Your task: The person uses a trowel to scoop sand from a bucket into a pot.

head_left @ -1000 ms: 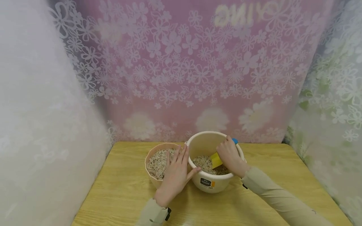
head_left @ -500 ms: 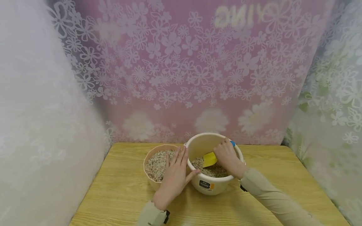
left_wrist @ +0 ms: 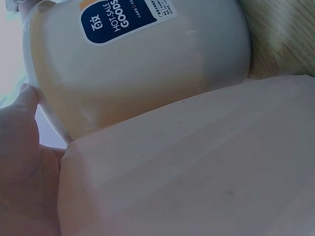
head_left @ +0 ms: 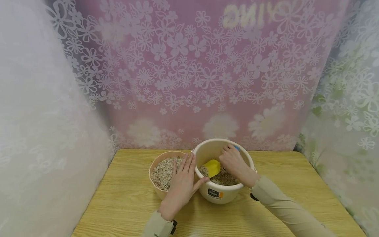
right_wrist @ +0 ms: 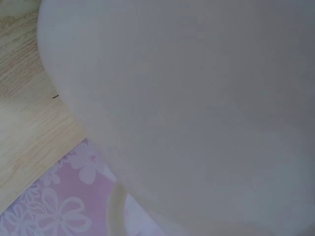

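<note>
My right hand [head_left: 235, 162] reaches into a cream bucket [head_left: 220, 194] and grips a yellow scoop [head_left: 214, 168] whose blue handle end sticks out past the fingers. The scoop's blade lies against the pale grain-like bits [head_left: 223, 178] in the bottom of the bucket. My left hand [head_left: 182, 182] lies with fingers straight across the meeting rims of the bucket and a peach bowl [head_left: 160, 193]. In the left wrist view, its thumb [left_wrist: 27, 105] touches the bucket's rim. The bowl is filled with the same sort of bits [head_left: 165, 172]. The right wrist view shows mostly the bucket's outer wall [right_wrist: 187, 108].
Both containers stand side by side on a wood-grain table [head_left: 127, 204], near its back edge. A pink flowered curtain [head_left: 177, 82] hangs close behind. Pale curtains enclose the left and right sides.
Inside the bucket, my right hand and the scoop have shifted left, and the blade now faces the bucket's left side. My left hand has stayed at the rims.
</note>
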Tool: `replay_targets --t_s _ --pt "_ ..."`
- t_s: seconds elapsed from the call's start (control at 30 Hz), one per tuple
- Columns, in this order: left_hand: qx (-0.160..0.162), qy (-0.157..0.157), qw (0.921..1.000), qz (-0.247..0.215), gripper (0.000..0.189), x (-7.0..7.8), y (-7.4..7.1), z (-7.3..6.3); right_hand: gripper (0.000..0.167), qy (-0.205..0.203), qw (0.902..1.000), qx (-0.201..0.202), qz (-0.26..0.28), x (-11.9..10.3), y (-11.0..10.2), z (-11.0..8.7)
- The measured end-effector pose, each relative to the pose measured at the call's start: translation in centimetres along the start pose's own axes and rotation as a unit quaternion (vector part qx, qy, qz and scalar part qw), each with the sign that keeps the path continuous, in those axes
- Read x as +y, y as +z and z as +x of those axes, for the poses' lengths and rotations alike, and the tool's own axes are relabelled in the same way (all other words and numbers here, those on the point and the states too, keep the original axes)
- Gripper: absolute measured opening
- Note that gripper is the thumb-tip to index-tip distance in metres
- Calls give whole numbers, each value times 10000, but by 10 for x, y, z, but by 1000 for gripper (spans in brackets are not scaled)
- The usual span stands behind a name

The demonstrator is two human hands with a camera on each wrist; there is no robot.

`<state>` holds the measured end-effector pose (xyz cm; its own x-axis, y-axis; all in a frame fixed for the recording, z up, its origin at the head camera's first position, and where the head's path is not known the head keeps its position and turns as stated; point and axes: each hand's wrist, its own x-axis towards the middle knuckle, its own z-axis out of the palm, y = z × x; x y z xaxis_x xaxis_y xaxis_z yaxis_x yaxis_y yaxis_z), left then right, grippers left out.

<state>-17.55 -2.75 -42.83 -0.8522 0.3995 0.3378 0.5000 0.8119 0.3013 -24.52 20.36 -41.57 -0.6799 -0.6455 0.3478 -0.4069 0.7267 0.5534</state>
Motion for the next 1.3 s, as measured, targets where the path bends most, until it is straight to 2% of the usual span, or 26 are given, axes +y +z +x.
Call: replay_targets --t_s 0.13,0.4,0.77,1.0,1.1,1.3 --pt "67 23 10000 -27 88 1 0 0 49 -226 9997 109 -36 1 2 1" --pt "21 -31 10000 -92 88 1 -1 -1 33 -503 9977 214 409 3 2 0" --pt "-89 -3 9999 50 90 -2 -1 0 31 -615 9951 115 761 5 -2 -3" --pt "-148 24 9999 -63 90 1 -2 2 27 -722 9926 -89 975 13 -8 -11" --pt "-155 -5 9999 -57 90 2 -3 1 21 -646 9888 -220 1328 16 -15 -13" --pt "-135 -60 9999 8 91 0 -5 0 8 7 9770 -349 2106 22 -26 -16"
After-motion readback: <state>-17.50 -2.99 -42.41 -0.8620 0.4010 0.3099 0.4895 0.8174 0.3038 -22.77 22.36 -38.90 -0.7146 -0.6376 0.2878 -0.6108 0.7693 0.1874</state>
